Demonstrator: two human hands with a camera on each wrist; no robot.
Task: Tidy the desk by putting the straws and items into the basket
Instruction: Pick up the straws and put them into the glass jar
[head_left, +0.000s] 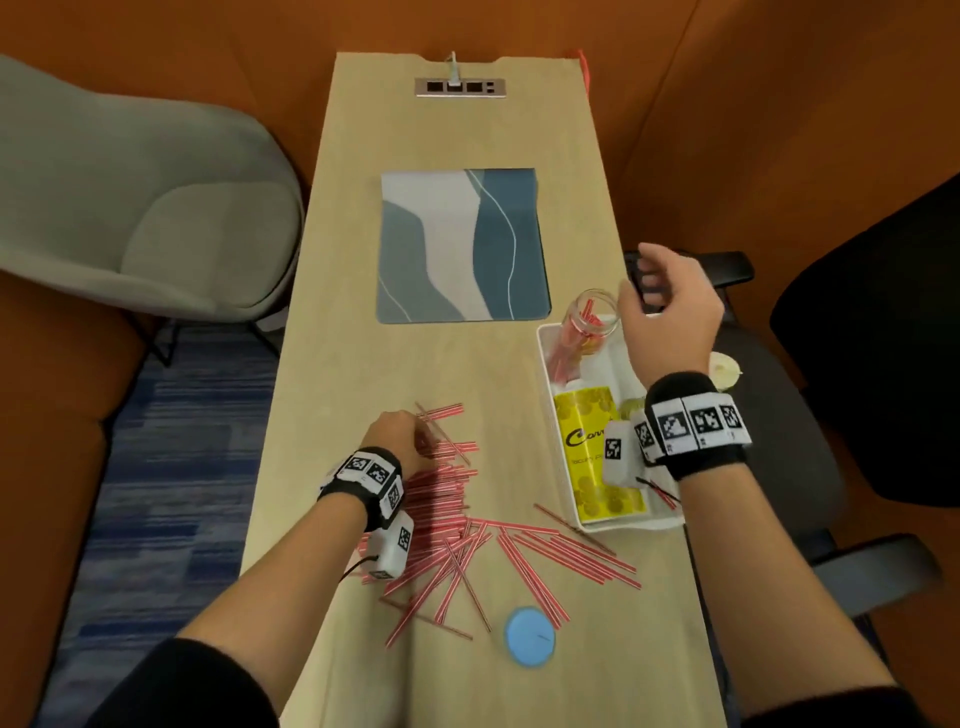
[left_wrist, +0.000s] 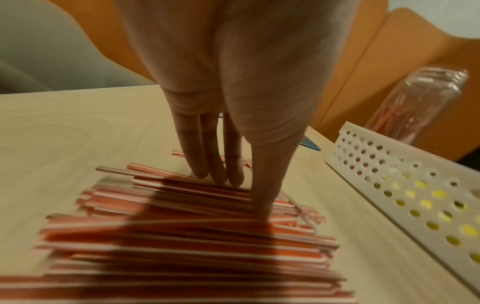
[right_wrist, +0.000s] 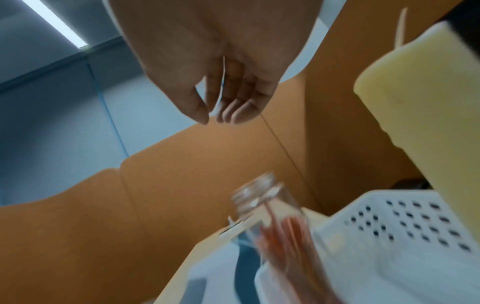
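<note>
Left hand (head_left: 397, 434) fingers flat on straws (head_left: 441, 519); right hand (head_left: 670, 306) loose, empty; basket (head_left: 546, 364)

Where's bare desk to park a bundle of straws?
Bare desk lies left of the mat, and between the mat and the straws. Crowded: the straw pile under the left hand, and the basket.

Head view high, two wrist views low
Head looks down the desk (head_left: 467, 130); both wrist views sit close, sharing the basket (left_wrist: 369, 162) and jar (right_wrist: 272, 207).
</note>
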